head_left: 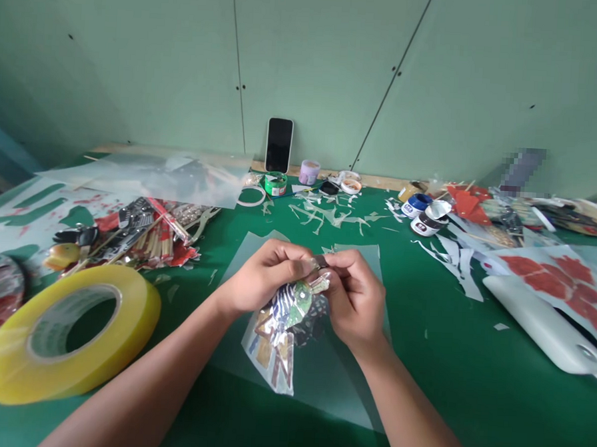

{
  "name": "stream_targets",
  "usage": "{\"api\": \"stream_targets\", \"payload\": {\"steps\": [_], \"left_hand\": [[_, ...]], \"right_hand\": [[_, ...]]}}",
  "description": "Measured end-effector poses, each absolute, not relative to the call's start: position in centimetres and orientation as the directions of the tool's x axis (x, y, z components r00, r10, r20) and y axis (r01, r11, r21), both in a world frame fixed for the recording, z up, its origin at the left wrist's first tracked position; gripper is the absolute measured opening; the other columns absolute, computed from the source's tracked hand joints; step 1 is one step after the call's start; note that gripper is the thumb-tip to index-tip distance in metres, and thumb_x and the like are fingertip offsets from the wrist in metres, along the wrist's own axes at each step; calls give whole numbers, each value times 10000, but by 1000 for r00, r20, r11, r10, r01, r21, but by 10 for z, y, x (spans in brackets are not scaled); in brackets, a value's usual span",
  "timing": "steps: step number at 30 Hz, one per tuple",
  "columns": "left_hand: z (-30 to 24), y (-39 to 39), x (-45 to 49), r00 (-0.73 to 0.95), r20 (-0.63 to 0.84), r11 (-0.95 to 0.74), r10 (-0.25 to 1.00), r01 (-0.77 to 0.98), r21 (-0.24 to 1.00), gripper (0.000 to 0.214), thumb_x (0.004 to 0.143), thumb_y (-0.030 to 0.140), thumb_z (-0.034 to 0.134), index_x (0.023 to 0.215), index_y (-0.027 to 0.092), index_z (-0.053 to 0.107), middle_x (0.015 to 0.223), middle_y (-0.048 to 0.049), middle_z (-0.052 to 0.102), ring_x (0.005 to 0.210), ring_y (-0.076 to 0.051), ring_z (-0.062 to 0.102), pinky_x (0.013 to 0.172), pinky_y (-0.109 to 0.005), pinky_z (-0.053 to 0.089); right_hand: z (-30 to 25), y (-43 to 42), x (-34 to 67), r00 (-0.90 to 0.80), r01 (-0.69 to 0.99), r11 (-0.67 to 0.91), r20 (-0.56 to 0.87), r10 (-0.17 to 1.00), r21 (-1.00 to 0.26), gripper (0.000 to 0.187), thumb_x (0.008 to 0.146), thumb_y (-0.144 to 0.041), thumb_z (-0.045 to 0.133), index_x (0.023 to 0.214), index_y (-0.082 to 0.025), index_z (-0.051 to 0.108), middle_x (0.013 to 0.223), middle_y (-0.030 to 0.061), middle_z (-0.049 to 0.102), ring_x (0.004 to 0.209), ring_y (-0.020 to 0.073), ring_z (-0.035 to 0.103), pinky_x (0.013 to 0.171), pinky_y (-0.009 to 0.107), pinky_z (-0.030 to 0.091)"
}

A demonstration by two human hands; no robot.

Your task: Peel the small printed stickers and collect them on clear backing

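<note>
My left hand (278, 272) is closed in a pinch on the upper edge of a painted clear-plastic cutout (280, 329). Dark stripes, a green patch with an eye-like spot and gold-brown blocks mark its shiny surface. From the other side, my right hand (357, 296) pinches the top of the same cutout, its fingertips almost meeting the left ones. A small dark bit shows between the fingertips, too small to name. Behind the cutout hangs a dark spotted part (309, 324), partly hidden. Beneath both hands lies a translucent sheet (340, 386) on the green table.
A big yellow tape roll (136, 308) lies at left, before a pile of sticks and wrapped items (152, 232). Paint jars (428, 222) and plastic scraps (329, 215) are farther back. A phone (279, 146) leans on the wall. At right is a white-handled tool (538, 323).
</note>
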State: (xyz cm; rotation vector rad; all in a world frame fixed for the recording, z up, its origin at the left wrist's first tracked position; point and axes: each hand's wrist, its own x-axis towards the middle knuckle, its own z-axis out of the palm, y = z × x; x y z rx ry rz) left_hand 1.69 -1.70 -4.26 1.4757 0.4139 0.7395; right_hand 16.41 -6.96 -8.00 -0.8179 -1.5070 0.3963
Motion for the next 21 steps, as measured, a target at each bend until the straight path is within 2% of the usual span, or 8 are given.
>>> {"api": "stream_targets", "payload": {"steps": [7,16,21], "left_hand": [[-43,-17,16,726,141,-53,673,-143,988,406,819,399,590,535,170,411,509,45,337,486,-73,256,471,-249,230],[-41,-19,16,728,157,-54,667,-164,985,403,823,353,581,528,176,370,511,53,301,476,-66,219,464,-259,192],[-43,-18,16,733,183,-78,655,-175,982,414,838,364,585,536,174,374,514,54,300,473,-64,216,455,-259,183]], "right_hand": [[-79,-70,167,55,223,683,708,704,-696,64,944,-256,541,896,-231,576,602,-45,591,489,85,552,433,186,413],[-80,-71,171,6,247,704,728,686,-666,53,935,-204,543,908,-236,575,649,-38,651,532,83,597,470,182,433],[-78,-72,170,27,275,685,717,696,-675,66,932,-226,548,867,-231,560,615,-33,645,492,92,573,428,199,407]]}}
